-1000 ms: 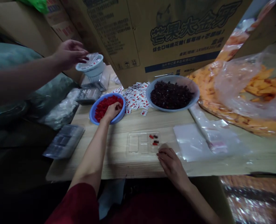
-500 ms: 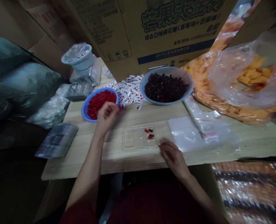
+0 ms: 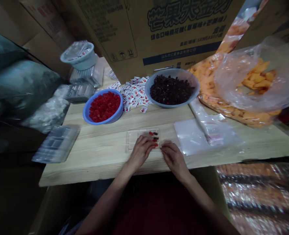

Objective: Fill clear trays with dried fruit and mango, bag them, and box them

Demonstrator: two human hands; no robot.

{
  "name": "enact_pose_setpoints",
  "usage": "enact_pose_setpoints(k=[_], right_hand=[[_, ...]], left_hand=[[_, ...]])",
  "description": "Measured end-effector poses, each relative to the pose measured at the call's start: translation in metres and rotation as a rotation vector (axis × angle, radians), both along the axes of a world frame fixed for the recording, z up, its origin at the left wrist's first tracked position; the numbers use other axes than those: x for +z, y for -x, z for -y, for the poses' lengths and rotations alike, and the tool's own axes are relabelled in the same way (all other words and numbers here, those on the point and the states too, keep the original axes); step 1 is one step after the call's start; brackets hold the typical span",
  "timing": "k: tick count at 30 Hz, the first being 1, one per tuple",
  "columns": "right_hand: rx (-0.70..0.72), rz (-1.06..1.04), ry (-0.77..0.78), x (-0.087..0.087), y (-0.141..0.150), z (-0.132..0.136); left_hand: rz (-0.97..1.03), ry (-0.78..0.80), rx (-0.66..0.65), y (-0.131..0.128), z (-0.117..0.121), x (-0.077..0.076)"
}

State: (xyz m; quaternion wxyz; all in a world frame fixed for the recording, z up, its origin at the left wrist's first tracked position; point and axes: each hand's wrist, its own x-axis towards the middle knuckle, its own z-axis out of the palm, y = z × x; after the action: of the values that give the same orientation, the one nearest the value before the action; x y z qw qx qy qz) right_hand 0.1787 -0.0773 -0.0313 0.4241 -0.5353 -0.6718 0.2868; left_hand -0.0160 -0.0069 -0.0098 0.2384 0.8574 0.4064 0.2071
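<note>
A small packing workroom, as I read it over the head camera.
The large printed carton [image 3: 134, 42] tells me: packets [image 3: 134, 94] heaped near its base, a clear compartment tray [image 3: 132, 139] in front of it on a wooden worktable [image 3: 98, 138], stacked plastic cases [image 3: 87, 76] to its left, a clear bag of orange pieces [image 3: 235, 94] to its right.

The pieces [image 3: 104, 106] are red, their bowl [image 3: 113, 117] blue, the packets [image 3: 136, 94] white-and-red.

Red and dark pieces [image 3: 155, 138] in clear tray [image 3: 131, 138]
</note>
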Motion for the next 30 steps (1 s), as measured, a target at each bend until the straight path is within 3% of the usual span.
enact_pose_setpoints(k=[6,10,13,16,20,23,26,30], right_hand=[[0.023,0.007,-0.021,0.003,0.002,0.003],[-0.043,0.038,-0.009,0.003,-0.021,-0.004],[-0.135,0.064,-0.062,0.007,-0.049,-0.025],[-0.211,0.085,-0.128,0.018,-0.071,-0.054],[-0.231,0.054,-0.137,0.022,-0.069,-0.087],[-0.161,0.018,-0.071,0.014,-0.052,-0.098],[-0.122,-0.042,-0.007,0.007,-0.033,-0.098],[-0.084,-0.114,0.028,0.007,-0.006,-0.092]], left_hand=[[-0.002,0.003,0.017,-0.001,0.007,0.003],[0.179,0.005,0.172,0.014,-0.006,0.019],[0.251,-0.082,0.344,0.029,-0.041,0.028],[0.233,-0.142,0.433,0.030,-0.093,0.029],[0.013,-0.023,0.501,0.002,-0.164,0.007],[-0.098,0.067,0.549,-0.019,-0.193,-0.012],[-0.098,0.107,0.510,-0.020,-0.186,-0.018],[0.092,0.199,0.424,0.001,-0.128,-0.010]])
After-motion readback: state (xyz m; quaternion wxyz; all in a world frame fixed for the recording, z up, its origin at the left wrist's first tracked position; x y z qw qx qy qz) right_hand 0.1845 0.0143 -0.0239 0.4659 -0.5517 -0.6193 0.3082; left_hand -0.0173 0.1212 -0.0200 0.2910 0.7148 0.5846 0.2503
